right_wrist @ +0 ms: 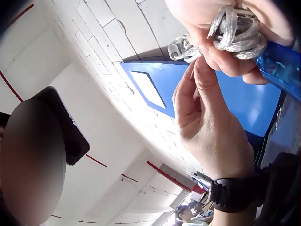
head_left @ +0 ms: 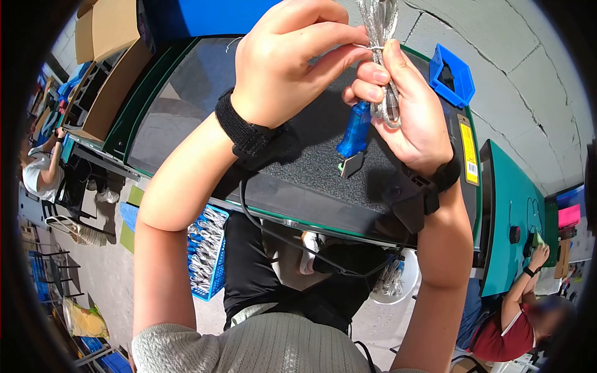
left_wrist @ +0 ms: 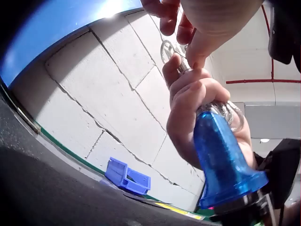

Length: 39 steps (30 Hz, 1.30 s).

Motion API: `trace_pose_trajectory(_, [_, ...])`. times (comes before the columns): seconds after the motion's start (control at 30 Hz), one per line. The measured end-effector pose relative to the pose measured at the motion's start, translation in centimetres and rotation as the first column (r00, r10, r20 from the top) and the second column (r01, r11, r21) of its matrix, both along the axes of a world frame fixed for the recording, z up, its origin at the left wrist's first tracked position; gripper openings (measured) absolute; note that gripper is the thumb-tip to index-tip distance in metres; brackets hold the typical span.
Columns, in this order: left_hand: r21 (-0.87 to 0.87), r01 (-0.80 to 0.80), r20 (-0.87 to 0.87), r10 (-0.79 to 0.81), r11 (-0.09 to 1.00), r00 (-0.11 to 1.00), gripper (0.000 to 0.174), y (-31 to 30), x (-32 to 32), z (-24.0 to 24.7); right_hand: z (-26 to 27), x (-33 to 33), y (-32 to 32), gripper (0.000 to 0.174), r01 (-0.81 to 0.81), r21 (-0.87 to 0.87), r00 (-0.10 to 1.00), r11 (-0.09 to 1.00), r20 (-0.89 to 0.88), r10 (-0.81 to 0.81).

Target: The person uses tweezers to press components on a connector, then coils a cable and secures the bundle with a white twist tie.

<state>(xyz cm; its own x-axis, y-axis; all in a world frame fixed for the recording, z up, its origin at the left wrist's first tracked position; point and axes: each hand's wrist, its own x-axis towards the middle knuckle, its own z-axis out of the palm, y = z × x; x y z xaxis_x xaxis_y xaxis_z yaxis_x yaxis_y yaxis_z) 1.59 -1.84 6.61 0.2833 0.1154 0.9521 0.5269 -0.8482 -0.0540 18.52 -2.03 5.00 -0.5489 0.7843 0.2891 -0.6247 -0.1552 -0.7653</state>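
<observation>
A bundle of silvery braided cable (head_left: 380, 25), folded in loops, stands upright in my right hand (head_left: 413, 105), whose fingers and thumb curl round it. From the bundle hangs a translucent blue plug housing (head_left: 354, 132) with a dark flat end; in the left wrist view the blue housing (left_wrist: 218, 160) fills the lower middle. My left hand (head_left: 286, 56) pinches a thin pale tie at the bundle's middle between thumb and forefinger. In the right wrist view the left hand (right_wrist: 211, 117) touches the tie beside the cable loops (right_wrist: 237, 35).
A black mat (head_left: 298, 180) covers the bench. At its back right stands a blue bin (head_left: 453, 74), near a yellow label (head_left: 468, 149). Below the bench are a blue basket (head_left: 217, 273) of cables and a white bucket (head_left: 407, 283). Other people sit at left and right.
</observation>
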Motion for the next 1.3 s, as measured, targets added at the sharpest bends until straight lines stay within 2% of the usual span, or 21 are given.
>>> trace_pose_trajectory(0.13, [0.092,-0.103,-0.047,0.108,0.99,0.993,0.018,-0.1,0.3,0.0,0.3,-0.3,-0.3,0.036,0.091,0.048,0.991,0.995,0.095,-0.096])
trace_pose_trajectory(0.23, [-0.019,-0.046,-0.001,0.046,0.999,0.999,0.013,0.1,0.2,-0.7,-0.1,-0.5,0.1,0.035,0.037,0.11,0.997,0.993,0.066,-0.045])
trace_pose_trajectory(0.3, [-0.322,0.131,0.124,-0.095,0.938,0.988,0.011,0.4,-0.1,-1.4,0.0,-1.2,-0.3,0.034,0.259,0.227,0.946,0.939,0.135,-0.294])
trace_pose_trajectory(0.33, [-0.542,0.327,0.311,-0.177,0.774,0.934,0.012,0.3,-0.1,-1.7,-0.1,-1.2,-0.3,0.034,0.259,0.226,0.946,0.939,0.136,-0.294])
trace_pose_trajectory(0.37, [-0.543,0.328,0.312,-0.177,0.773,0.933,0.012,0.1,-0.2,-1.6,-0.3,-1.1,-0.1,0.035,0.301,0.358,0.906,0.884,0.183,-0.383])
trace_pose_trajectory(0.4, [-0.663,0.496,0.448,-0.233,0.561,0.863,0.013,-0.1,-0.3,-1.3,-0.4,-1.0,0.0,0.035,0.325,0.487,0.854,0.811,0.217,-0.472])
trace_pose_trajectory(0.43, [-0.712,0.632,0.584,-0.243,0.304,0.775,0.013,-0.2,-0.4,-1.2,-0.5,-0.9,0.0,0.035,0.324,0.486,0.854,0.811,0.218,-0.472])
trace_pose_trajectory(0.47, [-0.723,0.647,0.599,-0.246,0.241,0.762,0.015,-0.1,-0.5,-1.2,-0.6,-0.8,0.0,0.035,0.346,0.579,0.79,0.739,0.245,-0.562])
trace_pose_trajectory(0.5, [-0.723,0.647,0.6,-0.243,0.241,0.762,0.015,0.2,-0.8,-1.3,-0.6,-0.7,0.0,0.036,0.352,0.666,0.718,0.658,0.258,-0.646])
trace_pose_trajectory(0.57, [-0.726,0.687,0.643,-0.331,0.026,0.691,0.017,0.9,-1.4,-1.5,-0.5,-0.5,0.0,0.038,0.334,0.704,0.695,0.627,0.266,-0.668])
trace_pose_trajectory(0.6, [-0.715,0.699,0.672,-0.298,-0.02,0.678,0.018,0.6,-1.2,-1.4,-0.4,-0.5,0.0,0.04,0.316,0.74,0.668,0.594,0.271,-0.693])
trace_pose_trajectory(0.73, [-0.683,0.727,0.708,-0.313,-0.074,0.633,0.019,0.3,-1.0,-1.3,-0.3,-0.3,0.2,0.036,0.316,0.674,0.756,0.668,0.248,-0.607])
trace_pose_trajectory(0.8, [-0.737,0.653,0.614,-0.231,0.177,0.755,0.022,0.2,-0.6,-1.2,0.0,-0.3,0.1,0.033,0.294,0.49,0.865,0.821,0.23,-0.447])
trace_pose_trajectory(0.83, [-0.736,0.654,0.614,-0.234,0.176,0.754,0.022,0.3,-0.4,-1.3,0.0,-0.4,0.2,0.033,0.296,0.492,0.863,0.819,0.229,-0.449])
trace_pose_trajectory(0.9, [-0.566,0.554,0.519,-0.258,0.611,0.815,0.026,0.6,0.1,-1.7,0.0,-0.4,0.2,0.032,0.247,0.27,0.948,0.931,0.134,-0.29])
trace_pose_trajectory(0.97, [-0.518,0.536,0.539,-0.233,0.667,0.809,0.022,0.4,0.1,-1.2,-0.1,-0.1,0.4,0.032,0.226,0.214,0.958,0.95,0.126,-0.257])
trace_pose_trajectory(1.03, [-0.536,0.269,0.308,-0.111,0.8,0.945,0.017,0.0,-0.3,-0.8,-0.2,-0.1,0.4,0.033,0.206,0.156,0.967,0.966,0.115,-0.225])
trace_pose_trajectory(1.07, [-0.444,0.21,0.254,-0.102,0.871,0.962,0.019,0.3,-0.1,-0.8,-0.2,-0.2,0.3,0.033,0.186,0.132,0.973,0.974,0.109,-0.201])
trace_pose_trajectory(1.2, [-0.285,0.117,0.12,-0.086,0.951,0.989,0.022,0.2,-0.3,-0.6,-0.1,-0.3,0.2,0.035,0.141,0.106,0.981,0.984,0.121,-0.153])
trace_pose_trajectory(1.27, [-0.038,-0.065,-0.066,0.063,0.997,0.996,0.018,0.0,-0.3,-0.3,-0.1,-0.5,0.0,0.035,0.162,0.105,0.977,0.981,0.124,-0.175])
trace_pose_trajectory(1.3, [-0.038,-0.066,-0.066,0.063,0.997,0.996,0.018,-0.1,-0.1,-0.2,-0.1,-0.7,-0.1,0.035,0.184,0.104,0.972,0.977,0.126,-0.196])
